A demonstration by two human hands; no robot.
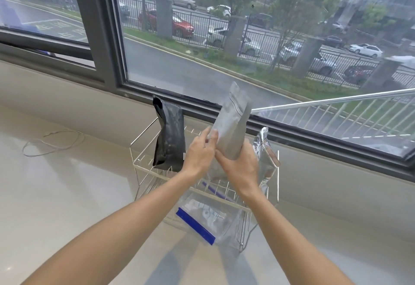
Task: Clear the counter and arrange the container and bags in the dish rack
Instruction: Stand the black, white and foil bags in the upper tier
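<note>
A wire dish rack (143, 163) stands on the pale counter by the window. A black bag (169, 136) stands upright in its left part. A shiny foil bag (266, 159) leans at its right side. A clear zip bag with a blue strip (202, 219) lies over the rack's near edge. Above the rack's middle I hold a matte silver bag (232, 125), tilted right. My right hand (240, 168) grips its bottom end. My left hand (201, 152) touches its left edge with thumb and fingers.
A thin loop of white cord (54, 142) lies on the counter to the left. The window sill and dark frame (107, 44) run right behind the rack. Pale counter surface (67, 195) stretches left and in front.
</note>
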